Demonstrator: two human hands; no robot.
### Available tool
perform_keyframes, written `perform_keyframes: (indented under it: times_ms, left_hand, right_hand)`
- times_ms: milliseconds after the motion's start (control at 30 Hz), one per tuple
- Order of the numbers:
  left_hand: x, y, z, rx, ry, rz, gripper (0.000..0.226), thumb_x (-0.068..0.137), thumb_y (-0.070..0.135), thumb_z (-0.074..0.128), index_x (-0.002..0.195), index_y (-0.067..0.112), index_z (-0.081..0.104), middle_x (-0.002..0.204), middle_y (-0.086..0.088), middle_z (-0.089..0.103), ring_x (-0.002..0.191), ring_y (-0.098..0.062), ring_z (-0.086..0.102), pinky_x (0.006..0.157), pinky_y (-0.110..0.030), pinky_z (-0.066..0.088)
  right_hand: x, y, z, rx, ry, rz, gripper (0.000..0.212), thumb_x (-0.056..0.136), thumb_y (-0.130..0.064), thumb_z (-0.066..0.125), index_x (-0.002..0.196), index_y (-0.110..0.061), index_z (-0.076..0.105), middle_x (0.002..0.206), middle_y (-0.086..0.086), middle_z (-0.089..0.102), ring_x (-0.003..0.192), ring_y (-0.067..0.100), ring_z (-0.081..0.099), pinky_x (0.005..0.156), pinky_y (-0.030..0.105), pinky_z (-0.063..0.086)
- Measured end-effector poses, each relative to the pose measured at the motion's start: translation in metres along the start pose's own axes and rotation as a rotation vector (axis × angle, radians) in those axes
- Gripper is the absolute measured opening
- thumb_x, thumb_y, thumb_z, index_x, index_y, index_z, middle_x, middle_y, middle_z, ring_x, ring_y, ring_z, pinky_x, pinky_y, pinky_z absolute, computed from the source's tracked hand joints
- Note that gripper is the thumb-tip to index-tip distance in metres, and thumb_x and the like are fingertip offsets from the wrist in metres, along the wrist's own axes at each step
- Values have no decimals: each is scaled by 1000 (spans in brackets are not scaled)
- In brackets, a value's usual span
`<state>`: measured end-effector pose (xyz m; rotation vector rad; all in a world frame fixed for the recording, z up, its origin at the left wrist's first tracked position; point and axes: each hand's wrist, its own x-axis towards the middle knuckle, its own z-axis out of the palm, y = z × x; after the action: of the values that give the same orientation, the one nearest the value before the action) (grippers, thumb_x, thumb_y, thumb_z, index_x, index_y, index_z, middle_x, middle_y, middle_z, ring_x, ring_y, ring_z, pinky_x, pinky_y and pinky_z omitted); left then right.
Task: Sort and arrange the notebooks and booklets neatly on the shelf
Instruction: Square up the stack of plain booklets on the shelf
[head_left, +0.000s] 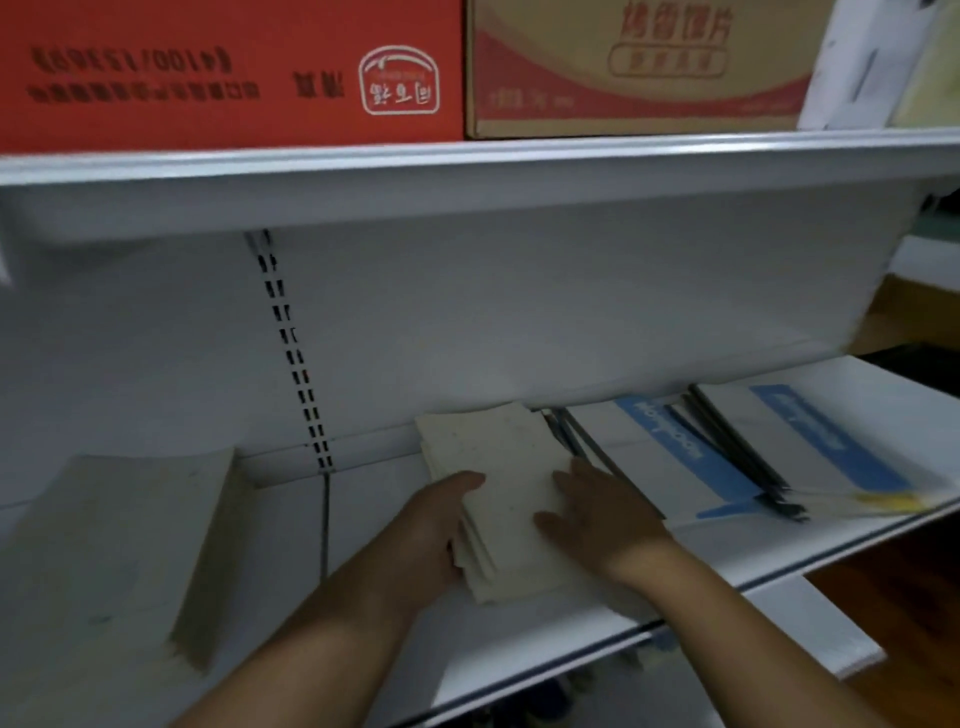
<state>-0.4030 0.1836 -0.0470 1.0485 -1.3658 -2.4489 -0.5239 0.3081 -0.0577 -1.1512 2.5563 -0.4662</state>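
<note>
A stack of cream booklets (506, 488) lies flat on the white shelf (363, 519), near its middle. My left hand (436, 525) grips the stack's left edge, thumb on top. My right hand (602, 512) presses flat on the stack's right side. To the right lie white notebooks with blue bands (675, 452), and a second overlapping pile of them (810, 441) further right. Another cream stack (114, 551) rests at the shelf's left end.
An upper shelf (467, 171) overhangs closely, carrying a red carton (228, 73) and a brown carton (639, 67). A slotted upright (291, 353) runs down the back panel. The shelf's front edge (675, 618) slants across the lower right, with wooden floor beyond.
</note>
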Motion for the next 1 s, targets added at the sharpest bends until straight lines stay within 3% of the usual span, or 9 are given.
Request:
perform_keyframes:
  times_ms: [167, 333, 467, 567, 633, 733, 800, 900, 1000]
  left_hand:
    - [5, 19, 8, -2, 60, -55, 25, 82, 31, 66, 82, 6, 65, 55, -14, 72, 81, -27, 61, 76, -39, 49]
    - [21, 20, 17, 10, -8, -73, 46, 73, 33, 74, 112, 9, 66, 110, -18, 71, 102, -32, 65, 89, -47, 51]
    - [25, 9, 20, 32, -10, -23, 57, 60, 17, 73, 115, 5, 64, 92, -16, 74, 87, -30, 67, 71, -37, 55]
    - [9, -8, 14, 39, 61, 88, 42, 66, 10, 73, 107, 3, 67, 82, -14, 76, 80, -31, 69, 63, -33, 55]
    - [-11, -11, 4, 96, 100, 310, 45, 58, 13, 76, 103, 7, 68, 82, -8, 77, 77, -28, 72, 58, -31, 56]
    - [-49, -4, -18, 242, 142, 640, 77, 26, 30, 88, 100, 15, 68, 88, 0, 78, 79, -17, 74, 59, -23, 57]
    - [-70, 0, -29, 308, 168, 754, 70, 33, 21, 88, 99, 20, 66, 93, 9, 77, 84, -10, 73, 62, -19, 56]
    - [-81, -3, -40, 362, 290, 810, 65, 48, 1, 80, 106, 21, 58, 98, 17, 73, 89, 2, 68, 61, -7, 51]
    - [-70, -20, -60, 383, 389, 772, 76, 44, 10, 93, 110, 15, 56, 95, 6, 70, 93, 1, 66, 67, -8, 52]
  right_hand:
    - [1, 18, -18, 111, -134, -72, 72, 89, -47, 49, 149, -24, 16, 160, -6, 0, 146, 12, 10, 117, 27, 11]
    - [-5, 34, -18, 320, -128, -107, 73, 87, -50, 52, 148, -26, 19, 159, -12, 2, 145, 7, 11, 116, 24, 10]
    - [-8, 36, -21, 262, -173, -90, 131, 40, -96, 33, 149, -27, 12, 158, -12, -4, 145, 7, 4, 117, 25, 9]
    - [-10, 31, -28, 189, -97, -92, 106, 74, -65, 57, 148, -28, -9, 157, -11, -15, 146, 12, -7, 118, 30, 4]
    - [-7, 22, -35, 388, -30, -121, 116, 69, -59, 68, 146, -33, -15, 156, -17, -6, 146, 11, 4, 120, 33, 12]
    - [3, 0, -36, 835, -40, -209, 119, 49, -67, 75, 146, -41, 11, 149, -20, 31, 132, -1, 39, 110, 32, 36]
    - [6, -17, -22, 1003, -58, -306, 84, 54, -55, 77, 129, -46, 40, 125, -20, 58, 109, -5, 58, 96, 25, 49]
    - [5, -37, 2, 1187, 0, -369, 48, 69, -27, 80, 104, -43, 52, 94, -25, 68, 87, -9, 65, 70, 10, 52]
    - [4, -45, 24, 1304, -33, -356, 77, 36, -41, 90, 104, -30, 57, 88, -17, 74, 88, 3, 69, 67, 15, 55]
